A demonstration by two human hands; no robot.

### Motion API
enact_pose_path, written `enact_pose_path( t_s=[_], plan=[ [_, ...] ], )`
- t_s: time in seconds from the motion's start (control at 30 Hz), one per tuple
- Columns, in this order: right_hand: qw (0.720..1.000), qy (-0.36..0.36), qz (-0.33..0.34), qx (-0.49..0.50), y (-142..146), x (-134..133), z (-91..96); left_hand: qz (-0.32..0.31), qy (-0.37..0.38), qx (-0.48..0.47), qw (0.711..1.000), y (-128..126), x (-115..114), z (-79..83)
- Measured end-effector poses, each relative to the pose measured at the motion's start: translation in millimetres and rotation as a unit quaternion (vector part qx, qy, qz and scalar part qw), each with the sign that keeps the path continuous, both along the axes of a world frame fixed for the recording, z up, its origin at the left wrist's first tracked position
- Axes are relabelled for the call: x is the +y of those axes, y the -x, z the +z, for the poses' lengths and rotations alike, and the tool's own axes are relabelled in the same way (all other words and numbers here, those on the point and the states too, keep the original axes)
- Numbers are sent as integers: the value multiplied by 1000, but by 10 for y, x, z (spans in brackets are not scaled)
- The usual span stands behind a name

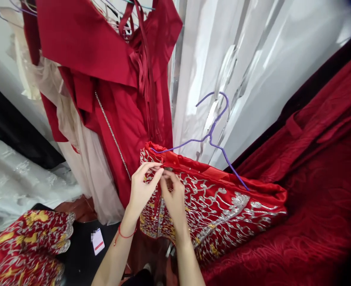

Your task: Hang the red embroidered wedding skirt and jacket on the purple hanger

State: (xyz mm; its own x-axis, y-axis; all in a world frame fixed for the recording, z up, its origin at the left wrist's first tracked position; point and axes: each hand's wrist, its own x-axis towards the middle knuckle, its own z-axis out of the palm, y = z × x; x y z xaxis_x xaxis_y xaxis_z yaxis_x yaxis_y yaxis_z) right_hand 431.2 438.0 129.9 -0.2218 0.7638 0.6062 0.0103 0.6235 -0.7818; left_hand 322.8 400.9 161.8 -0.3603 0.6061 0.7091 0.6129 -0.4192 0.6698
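A red embroidered skirt (211, 206) with silver and gold stitching hangs from a purple wire hanger (210, 135). Its red satin waistband (199, 166) is uppermost and slopes down to the right. At the left part of that waistband my left hand (144, 184) pinches the edge between thumb and fingers. My right hand (174, 194) is closed right beside it, fingertips together at the same spot of the skirt. The small detail between the two sets of fingertips is hidden.
The hanger hooks onto a white door handle (224, 71). Red dresses (118, 99) and a pale tulle gown (86, 147) hang at left; dark red patterned fabric (321, 206) at right. Lower left, another embroidered garment (23, 250) and a phone-like card (97, 241) lie on a black surface (80, 262).
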Motion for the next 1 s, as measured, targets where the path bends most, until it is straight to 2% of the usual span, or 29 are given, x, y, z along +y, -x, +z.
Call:
enact_pose_path(
  t_s=[0.1, 0.23, 0.3, 0.4, 0.5, 0.67, 0.83, 0.9, 1.0],
  plan=[
    [997, -57, -42, -14, 48, -51, -16, 3, 13, -2, 1000, 24, 43, 29],
    [995, -72, -72, 16, 85, -88, -14, -31, 51, -50, 997, 107, 88, 31],
    [995, -74, -70, 18, 94, -79, 2, -63, 70, -39, 995, 156, 107, 42],
    [997, -60, -29, 38, 102, -52, 20, -105, 77, -28, 991, 217, 142, 62],
    [996, -49, -44, 58, 82, -51, 8, -147, 86, -78, 982, 249, 199, 51],
    [994, -35, -99, 23, -37, -166, -52, -206, 124, -192, 952, 220, 277, -43],
    [988, 7, -150, -37, -131, -262, -82, -251, 142, -251, 924, 143, 244, -64],
    [985, 15, -159, -70, -149, -265, -75, -275, 168, -286, 903, 114, 229, -56],
    [976, -20, -153, -152, -180, -290, -51, -254, 205, -383, 864, 74, 245, -81]
  ],
)
